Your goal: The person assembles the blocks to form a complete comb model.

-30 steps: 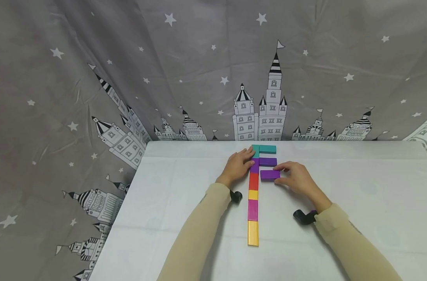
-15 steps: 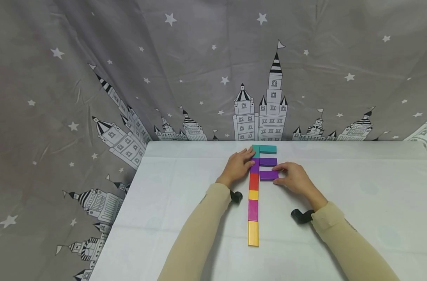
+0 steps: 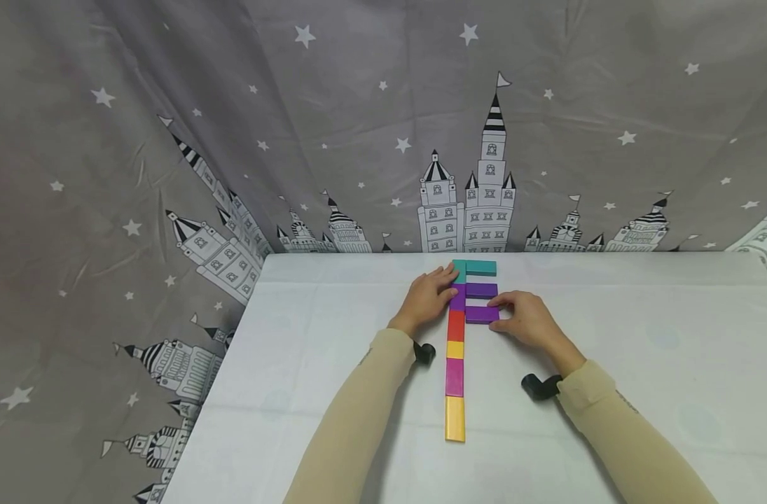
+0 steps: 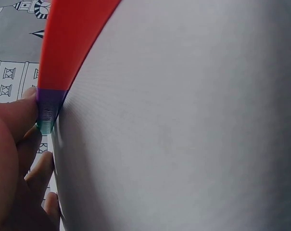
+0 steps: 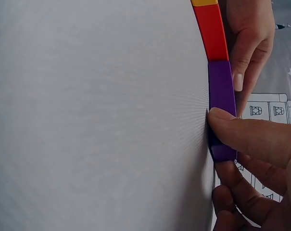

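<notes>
Flat coloured blocks lie end to end in a column on the white table. From the far end they run teal (image 3: 460,271), purple (image 3: 457,297), red (image 3: 456,326), small yellow (image 3: 455,349), magenta (image 3: 454,378) and long yellow (image 3: 455,418). My left hand (image 3: 424,301) rests along the column's left side, fingertips at the teal block and thumb at the purple one. My right hand (image 3: 529,320) pinches the right end of a purple block (image 3: 478,315) between thumb and fingers. That block lies crosswise, its left end right at the column.
Two more crosswise blocks, one teal (image 3: 482,268) and one dark purple (image 3: 481,290), extend right from the column beyond the held block. A grey curtain (image 3: 345,91) printed with stars and castles hangs behind the white table (image 3: 307,392).
My right hand has slid the purple block a little left, closing the gap to the column. My left hand has stayed in place.
</notes>
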`<state>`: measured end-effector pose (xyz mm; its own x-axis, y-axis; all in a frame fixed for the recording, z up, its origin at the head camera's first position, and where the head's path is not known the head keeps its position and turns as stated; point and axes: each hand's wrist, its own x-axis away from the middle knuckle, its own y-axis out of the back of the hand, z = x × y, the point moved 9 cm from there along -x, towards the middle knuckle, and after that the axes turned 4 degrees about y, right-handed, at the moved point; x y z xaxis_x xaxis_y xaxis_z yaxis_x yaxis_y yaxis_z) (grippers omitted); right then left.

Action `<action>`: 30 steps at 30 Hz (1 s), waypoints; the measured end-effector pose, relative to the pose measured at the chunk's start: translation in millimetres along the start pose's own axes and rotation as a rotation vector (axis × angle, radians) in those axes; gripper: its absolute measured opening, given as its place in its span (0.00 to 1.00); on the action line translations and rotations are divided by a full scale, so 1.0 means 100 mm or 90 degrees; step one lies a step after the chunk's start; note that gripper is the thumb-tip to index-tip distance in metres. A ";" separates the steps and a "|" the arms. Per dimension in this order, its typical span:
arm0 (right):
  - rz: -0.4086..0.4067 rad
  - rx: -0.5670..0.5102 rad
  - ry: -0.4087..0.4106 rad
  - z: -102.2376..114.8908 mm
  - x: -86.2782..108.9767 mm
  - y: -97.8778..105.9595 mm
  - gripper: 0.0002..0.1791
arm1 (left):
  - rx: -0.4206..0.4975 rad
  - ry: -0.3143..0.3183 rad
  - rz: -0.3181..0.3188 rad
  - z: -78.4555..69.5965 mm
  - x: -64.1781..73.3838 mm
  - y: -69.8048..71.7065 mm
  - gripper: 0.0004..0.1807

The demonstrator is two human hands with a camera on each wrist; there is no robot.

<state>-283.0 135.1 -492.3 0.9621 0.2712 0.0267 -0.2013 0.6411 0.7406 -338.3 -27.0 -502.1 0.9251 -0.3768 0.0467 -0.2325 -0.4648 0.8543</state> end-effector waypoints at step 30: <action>-0.034 -0.058 0.008 0.02 0.42 0.61 0.27 | 0.010 0.004 0.001 0.00 0.01 0.01 0.28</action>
<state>-254.7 184.8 -444.6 0.9696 0.2441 -0.0196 -0.1670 0.7176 0.6762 -337.9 -27.7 -501.2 0.9264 -0.3730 0.0512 -0.2385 -0.4763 0.8463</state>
